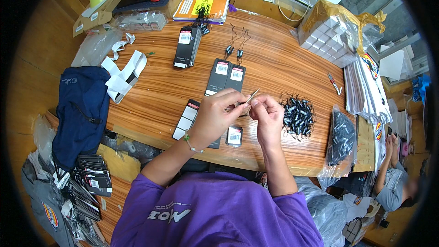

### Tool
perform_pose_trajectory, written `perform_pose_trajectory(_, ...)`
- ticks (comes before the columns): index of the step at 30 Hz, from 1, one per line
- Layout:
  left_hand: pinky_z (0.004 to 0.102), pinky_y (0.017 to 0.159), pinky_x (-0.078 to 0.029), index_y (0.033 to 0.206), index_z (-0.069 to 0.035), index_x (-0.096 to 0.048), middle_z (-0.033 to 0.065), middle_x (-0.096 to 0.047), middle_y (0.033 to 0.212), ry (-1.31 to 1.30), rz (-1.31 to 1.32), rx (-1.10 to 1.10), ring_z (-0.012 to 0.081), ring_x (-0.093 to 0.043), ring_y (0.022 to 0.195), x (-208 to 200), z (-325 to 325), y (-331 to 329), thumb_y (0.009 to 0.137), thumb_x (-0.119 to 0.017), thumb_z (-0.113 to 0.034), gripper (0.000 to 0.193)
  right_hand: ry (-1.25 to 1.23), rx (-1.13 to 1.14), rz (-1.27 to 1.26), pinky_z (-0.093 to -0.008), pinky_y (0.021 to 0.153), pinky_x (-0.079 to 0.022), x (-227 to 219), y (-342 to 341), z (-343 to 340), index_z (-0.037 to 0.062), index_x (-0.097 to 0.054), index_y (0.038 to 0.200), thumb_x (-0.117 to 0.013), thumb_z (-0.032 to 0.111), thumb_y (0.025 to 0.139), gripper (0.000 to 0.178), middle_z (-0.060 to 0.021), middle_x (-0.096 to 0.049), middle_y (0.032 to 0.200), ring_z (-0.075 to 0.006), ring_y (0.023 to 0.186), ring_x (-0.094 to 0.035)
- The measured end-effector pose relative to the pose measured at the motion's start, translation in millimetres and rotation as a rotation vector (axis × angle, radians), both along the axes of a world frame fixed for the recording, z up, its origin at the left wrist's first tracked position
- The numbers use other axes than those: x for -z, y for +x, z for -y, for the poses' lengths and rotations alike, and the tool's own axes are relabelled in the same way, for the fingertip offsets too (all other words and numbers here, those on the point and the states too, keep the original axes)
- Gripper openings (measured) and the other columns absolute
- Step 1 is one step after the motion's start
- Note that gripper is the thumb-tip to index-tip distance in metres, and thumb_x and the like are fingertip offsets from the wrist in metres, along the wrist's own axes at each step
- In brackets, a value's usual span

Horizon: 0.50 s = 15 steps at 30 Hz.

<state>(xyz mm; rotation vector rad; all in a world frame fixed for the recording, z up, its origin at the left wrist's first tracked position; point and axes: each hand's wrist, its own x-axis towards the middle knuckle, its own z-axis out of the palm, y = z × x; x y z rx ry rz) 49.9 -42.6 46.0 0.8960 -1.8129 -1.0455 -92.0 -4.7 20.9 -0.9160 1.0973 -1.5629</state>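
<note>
My left hand [219, 113] pinches a thin, pointed metal tool [252, 95], perhaps tweezers; its tip sticks out up and to the right. Close beside it, my right hand [267, 118] has thumb and forefinger pressed together near the tool; anything between them is too small to make out. Just beyond the hands lie two black hang tags [235, 74] with white barcode stickers, their black cords stretched away from me. A black card with white panels [186, 120] is left of my left wrist. Between my forearms sits a small stickered black piece [234, 136].
Right of my hands is a pile of black cords with seals [298, 116]. A tag stack [186, 47] stands farther back. Small pliers [334, 83], a bag of black items [341, 137] and wrapped white boxes [330, 36] are at right. A blue bag [81, 112] hangs over the left edge.
</note>
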Motion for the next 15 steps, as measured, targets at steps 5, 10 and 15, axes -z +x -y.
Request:
perform_pose_trajectory(5, 0.0261, 0.063, -0.051, 0.088, 0.001, -0.065, 0.0111, -0.065, 0.084, -0.229, 0.111, -0.017, 0.0196, -0.064, 0.072, -3, -1, -1, 0.074, -0.066, 0.001, 0.014, 0.031, -0.016, 0.148, -0.0169, 0.05, -0.034, -1, 4, -2, 0.0008, -0.059, 0.079, -0.056, 0.003, 0.085, 0.007, 0.0009, -0.056, 0.066, -0.0037, 0.055, -0.045)
perform_pose_trajectory(10, 0.0276, 0.063, -0.051, 0.088, 0.001, -0.065, 0.0115, -0.065, 0.084, -0.184, 0.117, 0.018, 0.0221, -0.064, 0.073, -3, 0, 0, 0.073, -0.067, -0.001, 0.015, -0.007, 0.057, -0.364, -0.0186, 0.048, -0.032, -8, -4, -2, -0.0006, -0.06, 0.077, -0.057, 0.003, 0.085, 0.009, 0.0012, -0.056, 0.064, -0.0037, 0.053, -0.044)
perform_pose_trajectory(15, 0.0269, 0.061, -0.051, 0.091, 0.0, -0.064, 0.0102, -0.065, 0.082, -0.152, 0.092, 0.009, 0.0191, -0.064, 0.071, -3, -1, 1, 0.076, -0.066, -0.004, 0.015, -0.131, 0.081, -0.887, -0.0259, 0.055, -0.04, -27, -15, -1, -0.0011, -0.06, 0.076, -0.066, 0.003, 0.075, 0.007, -0.0067, -0.059, 0.071, -0.014, 0.059, -0.051)
